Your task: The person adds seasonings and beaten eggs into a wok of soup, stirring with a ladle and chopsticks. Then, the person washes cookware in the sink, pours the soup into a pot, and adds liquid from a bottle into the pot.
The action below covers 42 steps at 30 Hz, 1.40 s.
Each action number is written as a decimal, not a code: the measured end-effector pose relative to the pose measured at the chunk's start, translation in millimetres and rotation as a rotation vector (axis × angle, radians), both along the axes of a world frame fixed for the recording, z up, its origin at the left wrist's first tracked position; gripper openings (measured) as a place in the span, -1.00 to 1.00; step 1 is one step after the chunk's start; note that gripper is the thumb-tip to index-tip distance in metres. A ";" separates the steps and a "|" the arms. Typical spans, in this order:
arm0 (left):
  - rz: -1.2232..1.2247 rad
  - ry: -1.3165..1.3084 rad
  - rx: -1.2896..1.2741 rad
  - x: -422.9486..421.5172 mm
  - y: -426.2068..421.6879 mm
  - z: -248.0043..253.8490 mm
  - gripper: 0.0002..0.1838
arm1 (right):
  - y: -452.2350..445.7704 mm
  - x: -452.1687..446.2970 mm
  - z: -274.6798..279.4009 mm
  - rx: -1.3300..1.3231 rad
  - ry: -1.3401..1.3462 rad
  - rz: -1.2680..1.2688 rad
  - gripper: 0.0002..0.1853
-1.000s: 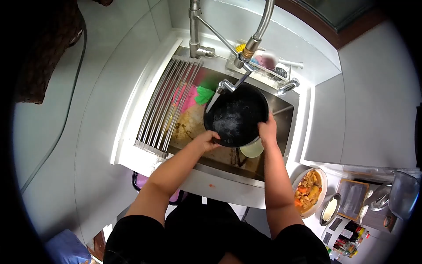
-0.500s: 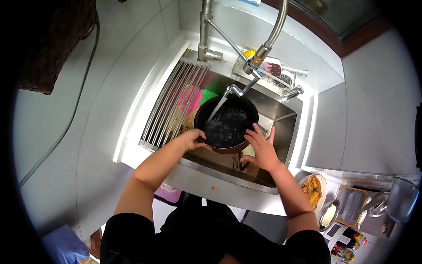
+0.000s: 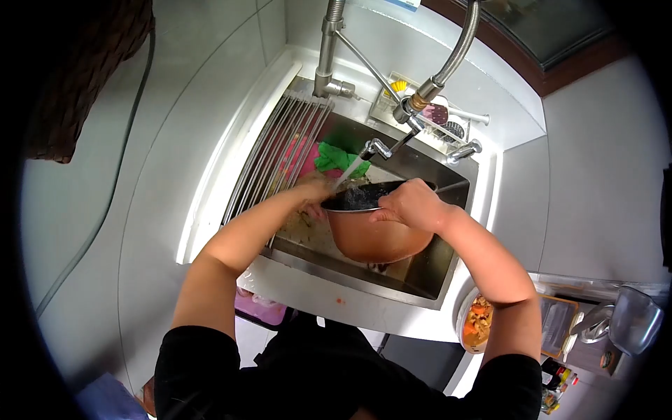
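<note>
Pale wall (image 3: 189, 136), steel sink (image 3: 420, 281), running faucet (image 3: 379, 148), tilted pot (image 3: 378, 236), right hand (image 3: 414, 204) pinching rim, left hand (image 3: 315, 194) blurred, its fingers indeterminable.

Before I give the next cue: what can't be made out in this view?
- Left hand: head view, too blurred to tell its grip.
- Inside bottom of the pot: head view, hidden by its near wall.
- Food bowl: head view, partly covered by the right arm.

You've one view: head cam, above the near side of the stainless-steel sink (image 3: 441, 171), facing forward and steeply down. Near range, wide lens: takes in the faucet (image 3: 422, 98) behind the sink, your torso (image 3: 329, 378) before it.
</note>
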<state>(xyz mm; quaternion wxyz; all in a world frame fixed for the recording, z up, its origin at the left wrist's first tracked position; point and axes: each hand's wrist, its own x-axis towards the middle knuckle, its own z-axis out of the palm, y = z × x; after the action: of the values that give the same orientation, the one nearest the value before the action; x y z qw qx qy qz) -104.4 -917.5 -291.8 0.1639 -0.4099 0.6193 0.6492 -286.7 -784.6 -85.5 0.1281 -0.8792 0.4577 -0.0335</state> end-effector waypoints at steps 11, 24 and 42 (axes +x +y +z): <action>-0.200 0.225 -1.648 -85.8 -102.5 115.0 -0.85 | 25.4 -42.5 35.0 0.490 -0.402 -0.583 -0.60; 0.127 0.219 -1.327 -75.3 -106.4 123.3 -0.77 | 150.3 -71.9 8.5 0.206 -1.426 -1.484 -0.48; -0.051 -0.421 -0.998 -70.6 -6.3 -84.4 -0.36 | 232.0 -6.7 19.3 -0.325 -1.666 -1.817 -0.45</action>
<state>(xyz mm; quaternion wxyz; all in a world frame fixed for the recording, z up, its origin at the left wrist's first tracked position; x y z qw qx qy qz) -175.0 -923.8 -376.2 0.0854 -0.5440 0.8160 0.1759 -293.4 -552.7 -66.2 0.1997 0.0392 0.6700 -0.7139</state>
